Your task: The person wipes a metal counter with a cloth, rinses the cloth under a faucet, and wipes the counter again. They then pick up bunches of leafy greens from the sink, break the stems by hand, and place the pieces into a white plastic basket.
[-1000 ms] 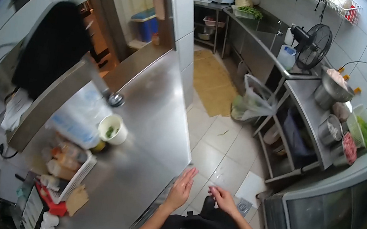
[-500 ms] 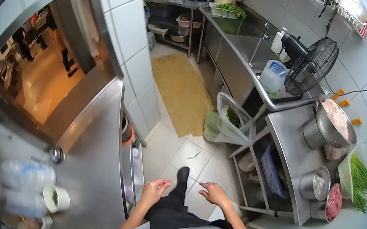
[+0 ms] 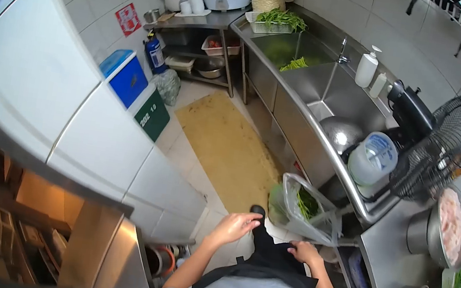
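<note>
My left hand hangs in front of my body with loosely bent fingers, above my dark trousers and shoe. It holds nothing. My right hand is lower and to the right, beside the black apron, with its fingers slightly curled and nothing visible in them. Just ahead of it, a clear plastic bag with green vegetables stands on the floor against the sink stand.
A yellow-brown mat covers the floor ahead. Along the right runs a steel sink with a fan and a plastic tub. Nearer stands a steel table with bowls of meat. A tiled wall corner juts out left.
I have stepped forward toward the mat and sink; the left steel counter has mostly dropped out of view. My left hand has risen, and my right hand has come nearer the apron.
</note>
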The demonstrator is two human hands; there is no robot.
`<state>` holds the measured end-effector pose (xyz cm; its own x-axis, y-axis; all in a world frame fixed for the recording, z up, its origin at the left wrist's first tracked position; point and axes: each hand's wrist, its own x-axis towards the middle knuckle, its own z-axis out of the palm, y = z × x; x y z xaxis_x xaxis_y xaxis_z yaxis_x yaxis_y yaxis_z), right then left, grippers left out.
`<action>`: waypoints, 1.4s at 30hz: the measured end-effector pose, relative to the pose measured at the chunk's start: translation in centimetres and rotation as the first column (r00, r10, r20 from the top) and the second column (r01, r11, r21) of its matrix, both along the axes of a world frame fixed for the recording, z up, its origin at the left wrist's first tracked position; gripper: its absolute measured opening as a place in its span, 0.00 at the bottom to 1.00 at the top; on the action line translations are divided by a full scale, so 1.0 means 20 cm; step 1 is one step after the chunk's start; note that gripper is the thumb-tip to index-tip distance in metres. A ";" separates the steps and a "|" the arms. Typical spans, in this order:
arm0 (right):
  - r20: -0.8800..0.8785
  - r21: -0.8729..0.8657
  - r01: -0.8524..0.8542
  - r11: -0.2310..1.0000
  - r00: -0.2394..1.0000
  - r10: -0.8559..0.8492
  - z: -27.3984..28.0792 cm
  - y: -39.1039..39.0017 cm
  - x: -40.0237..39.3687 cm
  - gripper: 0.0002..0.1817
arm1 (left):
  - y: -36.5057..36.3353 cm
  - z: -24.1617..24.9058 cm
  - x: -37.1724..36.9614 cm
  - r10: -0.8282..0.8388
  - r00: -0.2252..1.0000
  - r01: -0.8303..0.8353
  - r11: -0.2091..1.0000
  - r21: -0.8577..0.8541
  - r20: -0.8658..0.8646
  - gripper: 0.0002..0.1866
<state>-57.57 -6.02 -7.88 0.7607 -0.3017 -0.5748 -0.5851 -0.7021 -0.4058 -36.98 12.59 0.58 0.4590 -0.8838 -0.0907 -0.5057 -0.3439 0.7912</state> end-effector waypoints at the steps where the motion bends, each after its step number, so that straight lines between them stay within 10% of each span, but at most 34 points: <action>1: -0.064 -0.013 -0.001 1.000 0.998 0.000 -0.03 -0.06 0.10 0.21 | -0.05 -0.06 0.10 -0.036 0.999 0.036 0.999 0.010 -0.025 0.17; 10: 0.063 -0.099 -0.144 0.985 0.987 0.151 0.19 -0.79 1.61 0.23 | -0.34 -0.26 1.29 0.246 0.969 -0.242 0.950 0.198 0.005 0.20; 14: 0.561 -0.085 -0.195 0.977 0.801 0.209 0.45 -1.03 2.24 0.18 | -0.45 -0.31 1.77 0.417 0.904 -0.408 0.908 -0.097 0.091 0.19; 18: 0.804 -0.154 -0.029 0.988 0.577 0.143 0.54 -1.38 2.81 0.14 | -0.71 -0.40 2.29 0.510 0.852 -0.499 0.859 0.112 -0.115 0.15; 26: 0.696 0.013 0.566 0.825 0.587 -0.413 0.42 -1.99 3.28 0.10 | -1.52 -0.12 3.37 0.177 0.984 -0.179 0.974 -0.137 -0.026 0.13; 35: 0.336 -0.115 0.630 0.768 0.752 -0.567 -0.25 -2.91 3.84 0.12 | -2.39 -0.03 3.95 -0.069 0.979 0.050 0.993 -0.105 -0.190 0.12; 38: 0.159 -0.145 0.723 0.676 0.691 -0.705 -0.71 -3.24 4.06 0.10 | -2.68 -0.13 4.01 -0.152 0.988 0.153 0.970 -0.191 0.018 0.12; 42: 0.183 -0.278 0.711 0.646 0.700 -0.691 -0.91 -3.49 4.32 0.08 | -2.89 -0.26 4.03 -0.087 0.996 0.088 0.995 0.050 -0.012 0.12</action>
